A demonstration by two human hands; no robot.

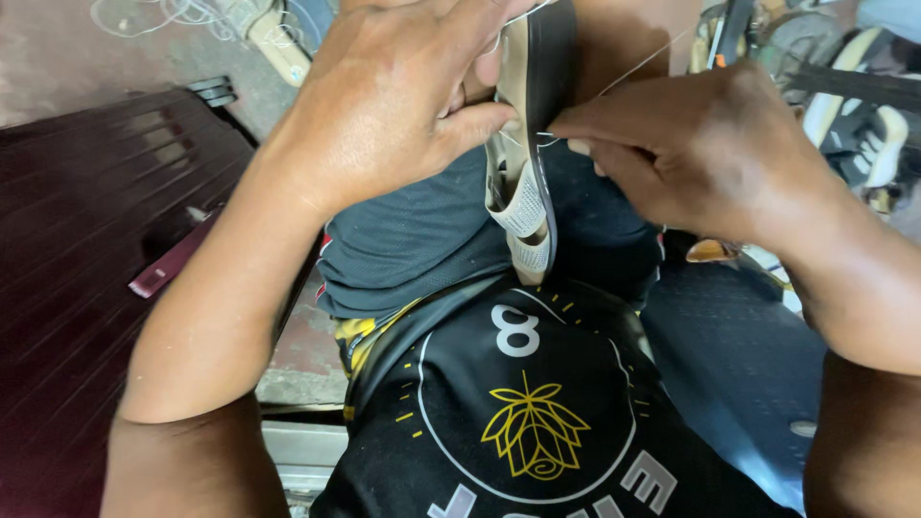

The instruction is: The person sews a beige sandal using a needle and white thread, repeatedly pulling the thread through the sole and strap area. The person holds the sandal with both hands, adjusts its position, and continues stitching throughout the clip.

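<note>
Sandal mid-stitch, held upright on lap

Sandal (pixel 530 125) stands on edge betw. the knees, toe end resting on the dark shorts (pixel 413 240) just above the black shirt (pixel 528 412). Left hand (pixel 384 96) wraps its side, thumb pressed to the pale sole edge, grip closed firm on the sandal. Right hand (pixel 691 153) pinches fingertips narrow at the sole seam, holding what looks like a needle w/ thin thread (pixel 638 67) running up and away to the right; needle itself too small to be sure.

Progress, as a judgement: stitching is under way at about mid-length of the sole edge. Woven strap (pixel 523 206) below the pinch point hangs slightly away from the sole, so the lower stretch looks not yet sewn. Upper part hidden by fingers, can't tell.

Room: tight. Forearms crowd both sides; dark wooden bench (pixel 86 240) near left elbow. More shoes (pixel 863 134) piled at right, near the right wrist. Thread pull has open space only up-right, over the hand.
</note>
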